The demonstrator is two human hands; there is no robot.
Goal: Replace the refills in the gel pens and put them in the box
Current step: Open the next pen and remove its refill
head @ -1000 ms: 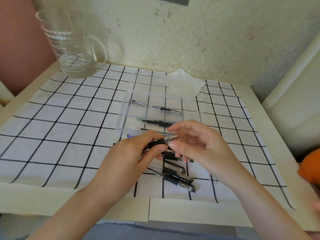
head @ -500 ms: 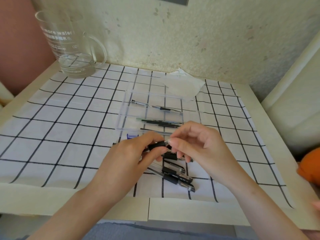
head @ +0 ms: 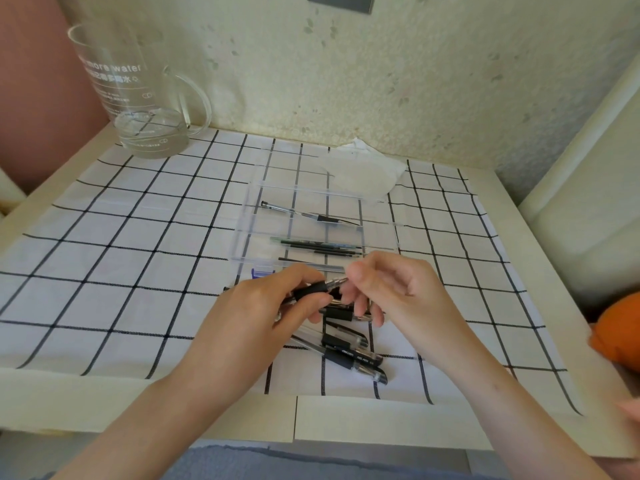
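My left hand [head: 263,317] grips a gel pen [head: 313,289] by its black rubber grip, the silver tip pointing right. My right hand [head: 388,292] pinches that tip between thumb and forefinger. Beneath my hands lies a small pile of gel pens [head: 349,351] on the checked cloth. Behind them stands the clear plastic box [head: 249,216], open, with one pen [head: 304,213] in its far part and several dark refills [head: 318,245] in its near part. One more refill [head: 311,263] lies at the box's front edge.
A big glass jug [head: 138,98] with a little water stands at the back left. A crumpled white tissue [head: 367,168] lies behind the box. An orange object [head: 620,330] sits at the right edge. The table ends close in front of the pens.
My right hand's fingertips closed onto the pen's tip half a second ago and have slid back to its end, baring the silver cone. My left hand has kept its hold on the grip.
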